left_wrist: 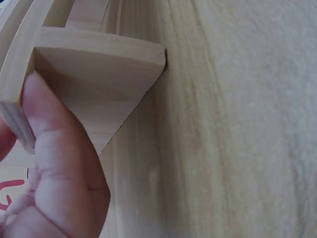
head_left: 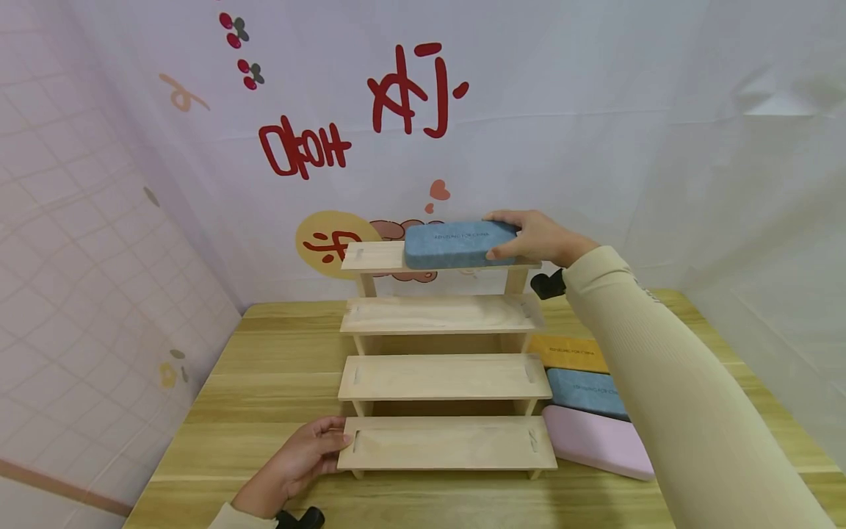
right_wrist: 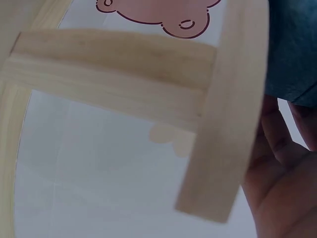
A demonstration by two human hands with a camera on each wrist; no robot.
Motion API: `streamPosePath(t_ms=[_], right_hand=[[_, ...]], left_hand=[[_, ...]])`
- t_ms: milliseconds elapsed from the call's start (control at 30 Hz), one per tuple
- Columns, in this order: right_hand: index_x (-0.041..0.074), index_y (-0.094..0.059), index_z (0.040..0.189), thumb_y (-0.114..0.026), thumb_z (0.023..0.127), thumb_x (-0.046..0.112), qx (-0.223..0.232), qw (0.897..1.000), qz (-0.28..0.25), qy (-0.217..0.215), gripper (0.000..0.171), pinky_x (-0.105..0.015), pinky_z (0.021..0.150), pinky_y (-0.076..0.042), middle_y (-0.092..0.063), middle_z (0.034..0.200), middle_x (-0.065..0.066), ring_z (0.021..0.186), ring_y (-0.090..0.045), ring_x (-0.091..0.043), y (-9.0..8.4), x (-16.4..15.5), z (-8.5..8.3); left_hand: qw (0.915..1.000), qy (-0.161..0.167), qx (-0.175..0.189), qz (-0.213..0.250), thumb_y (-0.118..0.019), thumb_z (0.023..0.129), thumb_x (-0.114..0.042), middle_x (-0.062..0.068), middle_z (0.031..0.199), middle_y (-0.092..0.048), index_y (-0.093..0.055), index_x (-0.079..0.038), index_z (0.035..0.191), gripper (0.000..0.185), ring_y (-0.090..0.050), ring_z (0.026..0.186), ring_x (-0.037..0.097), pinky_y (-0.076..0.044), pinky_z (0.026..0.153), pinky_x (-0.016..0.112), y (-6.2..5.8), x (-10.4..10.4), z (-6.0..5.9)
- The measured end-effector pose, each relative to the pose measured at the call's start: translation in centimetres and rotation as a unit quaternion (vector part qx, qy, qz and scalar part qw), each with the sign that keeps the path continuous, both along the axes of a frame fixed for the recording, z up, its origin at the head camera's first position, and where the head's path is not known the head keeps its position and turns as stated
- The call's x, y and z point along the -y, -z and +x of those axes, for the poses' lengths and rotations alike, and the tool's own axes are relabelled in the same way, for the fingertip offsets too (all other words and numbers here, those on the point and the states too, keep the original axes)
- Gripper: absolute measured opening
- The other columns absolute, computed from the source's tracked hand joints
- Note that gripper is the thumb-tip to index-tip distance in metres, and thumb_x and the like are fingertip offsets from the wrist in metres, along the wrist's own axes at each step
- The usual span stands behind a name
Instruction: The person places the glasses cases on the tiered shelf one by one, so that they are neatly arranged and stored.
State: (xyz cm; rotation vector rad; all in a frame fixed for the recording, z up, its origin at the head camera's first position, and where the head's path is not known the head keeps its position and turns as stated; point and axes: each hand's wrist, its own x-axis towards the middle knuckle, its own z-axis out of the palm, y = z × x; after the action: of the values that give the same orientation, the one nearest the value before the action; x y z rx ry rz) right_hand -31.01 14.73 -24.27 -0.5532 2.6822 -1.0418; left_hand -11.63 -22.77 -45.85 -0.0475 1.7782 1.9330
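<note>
A stepped wooden display rack (head_left: 448,444) with several plank tiers stands on the table. On its top tier lies a blue glasses case (head_left: 456,253), right of the middle, with small dark lettering on it. My right hand (head_left: 538,236) grips this case by its right end; in the right wrist view, part of the hand (right_wrist: 285,183) shows beside the dark blue case (right_wrist: 292,54) and the top plank's end. Down at the lowest tier, my left hand (head_left: 307,455) pinches the plank's left end. The left wrist view shows the hand (left_wrist: 64,168) with digits on both faces of the plank.
Right of the rack lie a yellow case (head_left: 570,353), another blue case (head_left: 584,391) and a pink case (head_left: 598,441), partly covered by my right sleeve (head_left: 661,382). The wooden table (head_left: 264,367) meets a white printed cloth (head_left: 562,132) behind and at both sides.
</note>
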Motion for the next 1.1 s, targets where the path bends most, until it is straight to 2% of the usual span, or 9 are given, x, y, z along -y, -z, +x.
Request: streamPosePath(t_ms=[600,1100], right_hand=[[0.023,-0.035,0.137,-0.072,0.073,0.036,0.001,1.000,0.017,-0.010,0.075,-0.045,0.093,-0.033,-0.031,0.140,-0.008,0.113,-0.039,-0.025,0.12,0.53,-0.54],[0.019,-0.035,0.138,-0.069,0.076,0.033,0.004,1.000,0.023,-0.014,0.072,-0.048,0.095,-0.031,-0.028,0.141,-0.013,0.115,-0.036,-0.028,-0.05,0.65,-0.45]], left_hand=[[1.0000,0.003,0.001,-0.001,-0.054,0.088,-0.011,0.007,0.101,-0.056,-0.026,0.017,0.128,0.056,-0.060,0.084,0.020,-0.050,0.070,0.031,-0.39,0.07,0.22],[1.0000,-0.004,0.005,-0.003,-0.054,0.088,-0.011,0.008,0.101,-0.056,-0.027,0.016,0.128,0.055,-0.060,0.083,0.019,-0.050,0.069,0.031,-0.23,0.01,0.21]])
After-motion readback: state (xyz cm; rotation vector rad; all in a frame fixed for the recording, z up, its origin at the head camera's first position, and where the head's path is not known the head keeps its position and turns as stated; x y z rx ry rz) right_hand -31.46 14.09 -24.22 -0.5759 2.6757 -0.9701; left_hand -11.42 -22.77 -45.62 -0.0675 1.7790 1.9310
